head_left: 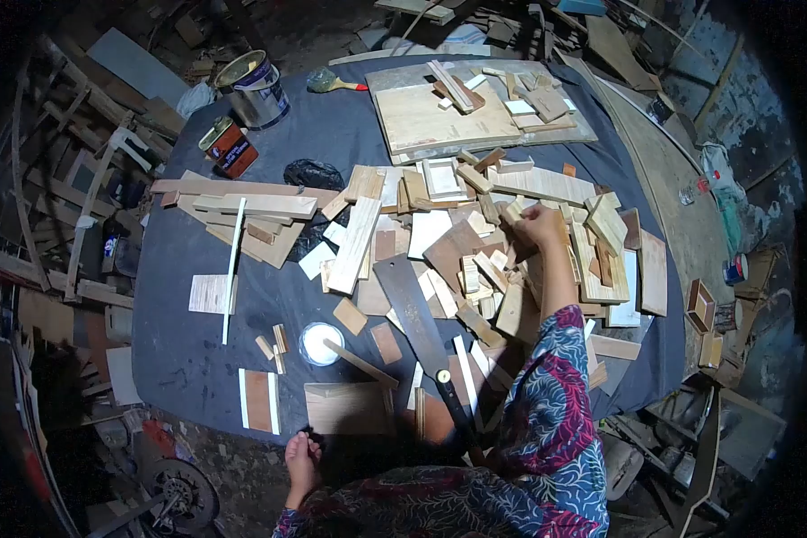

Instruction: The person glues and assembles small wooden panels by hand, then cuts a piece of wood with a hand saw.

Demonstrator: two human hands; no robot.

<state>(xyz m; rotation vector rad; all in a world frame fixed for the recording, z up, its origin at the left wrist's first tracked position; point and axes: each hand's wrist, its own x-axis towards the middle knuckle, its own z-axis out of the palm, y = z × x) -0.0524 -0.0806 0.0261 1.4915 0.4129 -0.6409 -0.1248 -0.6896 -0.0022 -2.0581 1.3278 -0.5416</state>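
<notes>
My right hand [543, 228] reaches into a heap of wood offcuts, its fingers closed on a small pale wood block [512, 212]. Down at the table's front edge, my left hand [303, 455] is curled closed, with nothing showing in it. A flat brown wood panel [348, 408] lies just beyond that hand. Across the heap's near side rests a handsaw [414, 309], its black handle towards me. A tub of white glue [320, 344] stands left of the saw, with a wood stick [360, 363] leaning over its rim.
A metal paint can [264, 99], a red-brown tin [229, 148] and a paintbrush [334, 82] are at the back left. Larger boards [444, 117] lie at the back. A thin white strip [234, 269] crosses a small panel [208, 293] at left. Scrap wood surrounds the cloth-covered table [175, 350].
</notes>
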